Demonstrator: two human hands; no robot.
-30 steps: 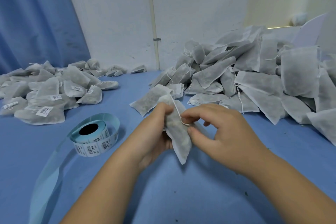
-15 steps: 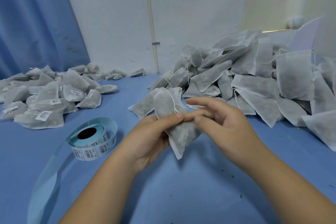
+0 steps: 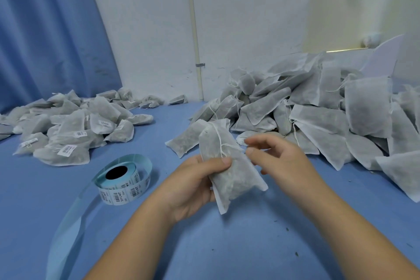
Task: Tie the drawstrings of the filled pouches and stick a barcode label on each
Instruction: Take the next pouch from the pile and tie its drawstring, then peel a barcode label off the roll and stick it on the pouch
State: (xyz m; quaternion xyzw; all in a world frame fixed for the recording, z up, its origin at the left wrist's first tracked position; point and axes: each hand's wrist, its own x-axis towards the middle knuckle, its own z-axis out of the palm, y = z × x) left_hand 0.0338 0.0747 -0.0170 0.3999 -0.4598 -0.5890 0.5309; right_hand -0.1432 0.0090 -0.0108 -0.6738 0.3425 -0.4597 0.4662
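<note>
My left hand point(image 3: 193, 185) grips a filled white mesh pouch point(image 3: 229, 166) upright at the centre, thumb across its front. Its white drawstring point(image 3: 219, 141) runs down the pouch front. My right hand point(image 3: 281, 159) hovers just right of the pouch with fingers loosely curled and nothing visibly held between them. A roll of barcode labels point(image 3: 122, 183) on light blue backing lies on the blue table point(image 3: 227, 245) to the left of my left hand, its empty backing strip trailing toward the front left.
A big heap of unlabelled filled pouches point(image 3: 318, 116) fills the right and back right. A lower pile of labelled pouches point(image 3: 68, 129) lies at the far left. One pouch point(image 3: 186, 138) lies just behind the held one. White wall and blue curtain behind.
My right hand has let go of the pouch and drawn a little to the right. My left hand has tilted the pouch more upright, showing the drawstring down its front.
</note>
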